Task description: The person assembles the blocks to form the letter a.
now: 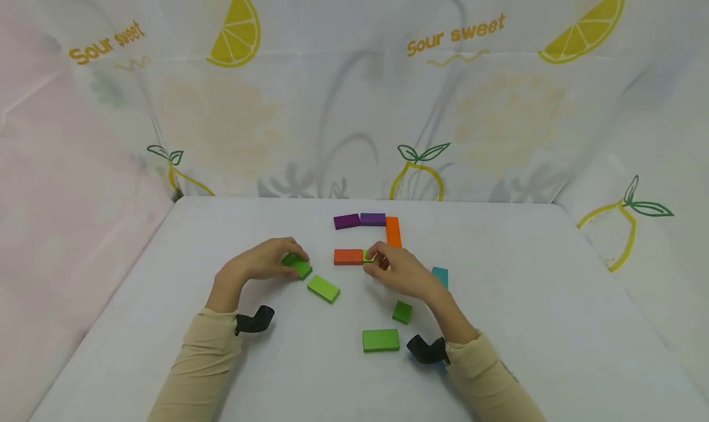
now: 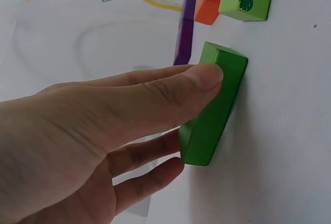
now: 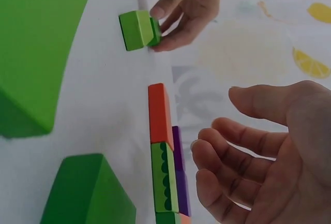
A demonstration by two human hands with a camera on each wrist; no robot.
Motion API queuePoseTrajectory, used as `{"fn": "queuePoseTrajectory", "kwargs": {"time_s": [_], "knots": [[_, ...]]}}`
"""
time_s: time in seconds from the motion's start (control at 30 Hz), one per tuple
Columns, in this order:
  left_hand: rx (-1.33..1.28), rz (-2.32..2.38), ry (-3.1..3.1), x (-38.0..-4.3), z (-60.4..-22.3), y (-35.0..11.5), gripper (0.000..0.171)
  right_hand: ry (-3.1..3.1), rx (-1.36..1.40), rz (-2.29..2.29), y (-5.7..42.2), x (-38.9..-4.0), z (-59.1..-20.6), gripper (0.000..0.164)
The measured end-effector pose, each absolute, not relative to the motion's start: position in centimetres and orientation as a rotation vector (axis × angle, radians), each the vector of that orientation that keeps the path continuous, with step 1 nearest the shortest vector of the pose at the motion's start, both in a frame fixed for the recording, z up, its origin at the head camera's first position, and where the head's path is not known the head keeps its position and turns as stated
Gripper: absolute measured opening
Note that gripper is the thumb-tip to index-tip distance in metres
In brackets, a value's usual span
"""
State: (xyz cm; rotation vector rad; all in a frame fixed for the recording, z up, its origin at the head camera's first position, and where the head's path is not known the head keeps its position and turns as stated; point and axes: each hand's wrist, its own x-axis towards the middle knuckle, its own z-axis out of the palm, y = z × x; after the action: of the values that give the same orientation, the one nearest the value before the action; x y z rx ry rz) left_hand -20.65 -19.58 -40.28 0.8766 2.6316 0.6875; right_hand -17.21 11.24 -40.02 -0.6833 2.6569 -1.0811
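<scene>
My left hand (image 1: 264,260) grips a dark green block (image 2: 220,100), with the thumb across one side and fingers on the other. Just right of it lies a loose light green block (image 1: 324,288). Near the row's right end hovers my right hand (image 1: 403,273), fingers loosely bent and nothing between them in the right wrist view. Partly hidden behind that hand in the head view is a light green block (image 3: 165,180) with a dark green scalloped pattern. Its end meets a red-orange block (image 1: 348,257).
Two purple blocks (image 1: 373,219) and an orange block (image 1: 392,230) form a corner farther back. A teal block (image 1: 440,277) is partly behind the right wrist. Nearer lie a small green block (image 1: 402,312) and a larger green block (image 1: 381,340). Patterned cloth (image 1: 310,102) closes off the table's back.
</scene>
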Motion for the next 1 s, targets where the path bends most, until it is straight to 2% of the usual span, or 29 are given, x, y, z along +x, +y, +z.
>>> {"fn": "queuePoseTrajectory", "kwargs": {"time_s": [0.23, 0.53, 1.0], "knots": [[0.853, 0.652, 2.661, -20.4, -40.1, -19.2, 0.027, 2.637, -0.786, -1.003, 9.7, -16.3, -40.2, 0.027], [0.843, 0.618, 2.701, -20.7, -40.3, -18.8, 0.026, 2.606, -0.727, -0.973, 8.2, -15.6, -39.9, 0.028], [0.855, 0.65, 2.723, -20.8, -40.6, -18.4, 0.026, 2.641, -0.783, -0.864, 5.7, -15.2, -40.2, 0.036]]}}
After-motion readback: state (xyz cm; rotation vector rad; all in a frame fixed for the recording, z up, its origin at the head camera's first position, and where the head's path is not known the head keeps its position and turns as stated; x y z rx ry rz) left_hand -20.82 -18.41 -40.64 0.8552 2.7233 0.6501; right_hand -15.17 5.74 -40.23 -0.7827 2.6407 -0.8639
